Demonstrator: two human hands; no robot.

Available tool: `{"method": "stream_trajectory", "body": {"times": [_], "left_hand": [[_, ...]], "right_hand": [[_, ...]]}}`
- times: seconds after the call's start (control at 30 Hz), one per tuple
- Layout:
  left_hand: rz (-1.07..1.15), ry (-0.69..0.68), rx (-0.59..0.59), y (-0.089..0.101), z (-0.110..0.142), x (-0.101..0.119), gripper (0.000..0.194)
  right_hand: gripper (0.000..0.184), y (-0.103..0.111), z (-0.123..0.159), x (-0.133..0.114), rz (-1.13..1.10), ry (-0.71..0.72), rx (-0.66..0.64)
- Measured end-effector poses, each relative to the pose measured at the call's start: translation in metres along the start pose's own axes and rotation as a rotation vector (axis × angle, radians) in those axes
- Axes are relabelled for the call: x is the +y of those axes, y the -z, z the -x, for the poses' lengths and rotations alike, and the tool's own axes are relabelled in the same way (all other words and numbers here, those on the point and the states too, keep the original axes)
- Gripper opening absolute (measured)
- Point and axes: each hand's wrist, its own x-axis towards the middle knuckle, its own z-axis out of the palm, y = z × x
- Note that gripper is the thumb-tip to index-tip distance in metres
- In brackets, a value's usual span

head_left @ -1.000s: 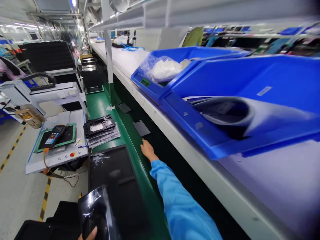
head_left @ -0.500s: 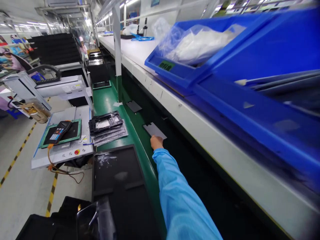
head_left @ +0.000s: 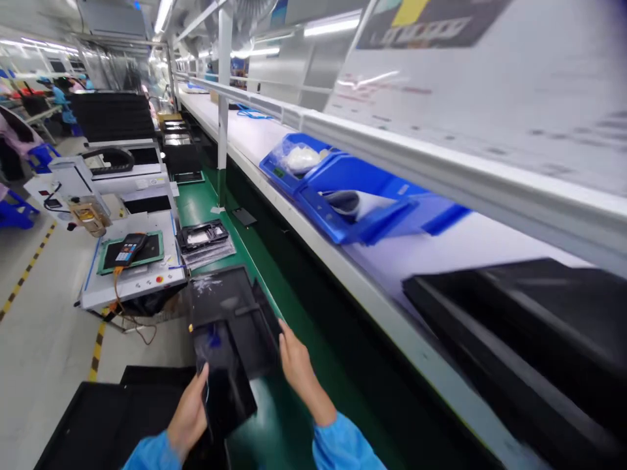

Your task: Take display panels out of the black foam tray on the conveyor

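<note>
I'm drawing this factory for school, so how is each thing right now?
Left hand, gripping a glossy black panel
Right hand, against the black tray's edge, grip unclear
Black tray, on the green conveyor belt, smudged white
Blue crate, holding a white bag
Second blue crate, holding a curled dark-and-white sheet
Keypad device, lying on a green-edged mat
Stack of black frames, piled on the belt

Conveyor belt (head_left: 196, 209) ahead, test station (head_left: 122, 294) left, bins (head_left: 323, 215) on right-hand bench (head_left: 264, 140)
</note>
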Motion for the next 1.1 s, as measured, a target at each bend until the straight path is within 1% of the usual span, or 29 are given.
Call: {"method": "stream_trajectory", "body": {"times": [0.03, 0.1, 0.17, 0.2, 0.27, 0.33, 0.43, 0.47, 0.5, 0.57, 0.6, 0.63, 0.67, 0.73, 0.8, 0.83, 0.87, 0.93, 0.97, 1.03, 1.1], "left_hand": [[0.046, 0.004, -0.036, -0.004, 0.006, -0.001, 0.040], [0.080, -0.001, -0.076, -0.005, 0.020, -0.006, 0.037], [0.071, -0.007, -0.107, 0.001, 0.036, -0.014, 0.033], [0.059, -0.020, -0.114, 0.006, 0.046, -0.019, 0.031], [0.028, -0.059, -0.108, 0.019, 0.068, -0.031, 0.029], [0.006, -0.073, -0.088, 0.034, 0.094, -0.042, 0.033], [0.002, 0.024, -0.141, 0.061, 0.135, -0.061, 0.048], [-0.031, 0.052, -0.156, 0.069, 0.147, -0.067, 0.048], [-0.086, 0.061, -0.154, 0.077, 0.159, -0.074, 0.043], [-0.220, 0.037, -0.127, 0.089, 0.180, -0.087, 0.023], [-0.280, 0.024, -0.123, 0.092, 0.190, -0.093, 0.018], [-0.326, 0.027, -0.144, 0.095, 0.200, -0.100, 0.020], [-0.358, 0.050, -0.185, 0.097, 0.211, -0.106, 0.025], [-0.427, 0.149, -0.281, 0.100, 0.235, -0.119, 0.034], [-0.520, 0.259, -0.341, 0.101, 0.261, -0.132, 0.042], [-0.568, 0.310, -0.358, 0.101, 0.274, -0.139, 0.045], [-0.613, 0.353, -0.375, 0.100, 0.286, -0.146, 0.049], [-0.695, 0.418, -0.413, 0.094, 0.309, -0.165, 0.053], [-0.739, 0.430, -0.422, 0.089, 0.319, -0.177, 0.052], [-0.851, 0.430, -0.433, 0.077, 0.342, -0.207, 0.047], [-0.974, 0.427, -0.465, 0.065, 0.368, -0.241, 0.041]], "right_hand": [[0.053, -0.010, 0.037, -0.019, -0.005, 0.119, 0.046], [0.059, -0.033, 0.102, -0.058, 0.085, 0.355, 0.160], [0.066, -0.054, 0.154, -0.094, 0.237, 0.505, 0.259], [0.070, -0.064, 0.176, -0.108, 0.319, 0.541, 0.297], [0.073, -0.083, 0.218, -0.130, 0.463, 0.561, 0.344], [0.075, -0.100, 0.258, -0.143, 0.561, 0.548, 0.369], [0.076, -0.118, 0.317, -0.156, 0.632, 0.516, 0.392], [0.074, -0.121, 0.336, -0.160, 0.644, 0.500, 0.386], [0.071, -0.122, 0.354, -0.164, 0.651, 0.476, 0.367], [0.064, -0.116, 0.388, -0.174, 0.633, 0.413, 0.274], [0.061, -0.110, 0.403, -0.178, 0.604, 0.379, 0.218], [0.058, -0.101, 0.418, -0.181, 0.568, 0.334, 0.190], [0.056, -0.091, 0.432, -0.183, 0.532, 0.269, 0.205], [0.054, -0.071, 0.459, -0.184, 0.460, 0.064, 0.351], [0.059, -0.054, 0.488, -0.183, 0.330, -0.186, 0.491], [0.063, -0.047, 0.502, -0.183, 0.230, -0.290, 0.510], [0.066, -0.041, 0.517, -0.184, 0.115, -0.366, 0.503], [0.069, -0.027, 0.548, -0.186, -0.097, -0.460, 0.494], [0.069, -0.019, 0.564, -0.188, -0.173, -0.493, 0.516], [0.067, -0.001, 0.601, -0.191, -0.261, -0.539, 0.608], [0.064, 0.020, 0.641, -0.195, -0.299, -0.563, 0.729]]}}
